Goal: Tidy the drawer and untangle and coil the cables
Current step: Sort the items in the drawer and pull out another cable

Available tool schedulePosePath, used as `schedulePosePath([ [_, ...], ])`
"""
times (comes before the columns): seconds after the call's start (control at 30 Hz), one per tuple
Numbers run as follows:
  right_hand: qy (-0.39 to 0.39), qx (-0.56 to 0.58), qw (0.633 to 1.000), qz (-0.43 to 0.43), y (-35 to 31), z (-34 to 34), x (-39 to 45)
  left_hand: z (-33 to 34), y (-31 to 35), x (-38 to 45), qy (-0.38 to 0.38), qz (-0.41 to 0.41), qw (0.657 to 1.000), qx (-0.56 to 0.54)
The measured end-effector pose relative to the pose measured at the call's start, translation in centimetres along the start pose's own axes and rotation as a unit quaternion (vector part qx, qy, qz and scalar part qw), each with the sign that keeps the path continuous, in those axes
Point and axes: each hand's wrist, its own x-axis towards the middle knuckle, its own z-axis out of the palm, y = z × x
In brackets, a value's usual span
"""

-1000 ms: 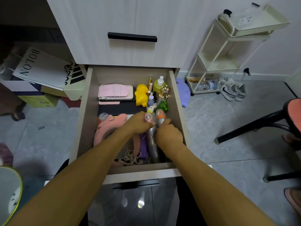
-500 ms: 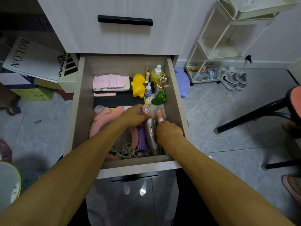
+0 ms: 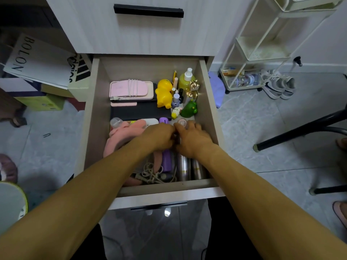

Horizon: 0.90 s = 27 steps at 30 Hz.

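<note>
Currently, status by item, with the drawer point(image 3: 93, 117) as landmark:

Right hand point(image 3: 194, 138): fingers curled over the upper ends of the silver bottles, mid-drawer on the right side. Half a second ago it lay lower on them; it has moved toward the drawer's back.

Left hand point(image 3: 159, 136): touching the right hand at drawer centre, fingers curled down; what it grips is hidden. It has shifted right, off the pink cloth point(image 3: 120, 139).

Meaning for task (judgement): both hands are aligning the bottles along the drawer's right wall; the cable work has not begun.

Silver bottles point(image 3: 184, 166): two counted, lying side by side, bases at the drawer's front wall.

Purple tube point(image 3: 166, 160): one, just left of the bottles.

Tangled cable point(image 3: 152, 173): one knot, front of drawer, left of the bottles, untouched.

Coiled cable point(image 3: 131, 88): one, wrapped round the pink case point(image 3: 120, 90) at the drawer's back left.

Toy figures: yellow duck point(image 3: 164, 93), green figure point(image 3: 189, 109), small white figure point(image 3: 176, 112); three counted, back right.
</note>
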Motion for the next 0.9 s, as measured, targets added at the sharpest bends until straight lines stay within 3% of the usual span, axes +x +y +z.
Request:
schedulePosePath([
  [0.2,0.026,0.058,0.997,0.032,-0.7,1.0,0.0,1.0,-0.1,0.1,0.083,0.045,0.984,0.15],
  [0.27,0.033,0.104,0.993,0.036,-0.5,1.2,-0.2,1.2,-0.5,0.2,0.068,0.064,0.978,0.189],
  [0.33,0.035,0.148,0.988,0.034,-0.4,1.4,-0.3,1.4,-0.5,0.3,0.006,0.074,0.973,0.22],
  [0.43,0.04,0.168,0.984,0.034,-0.1,1.5,-0.4,1.3,-0.3,0.7,-0.05,0.084,0.972,0.212],
  [0.7,0.043,0.178,0.982,0.036,0.1,1.4,-0.9,1.6,0.1,1.8,0.008,0.025,0.988,0.15],
  [0.9,0.049,0.171,0.983,0.038,0.3,1.3,-1.1,1.2,0.3,1.6,-0.029,0.032,0.987,0.154],
])
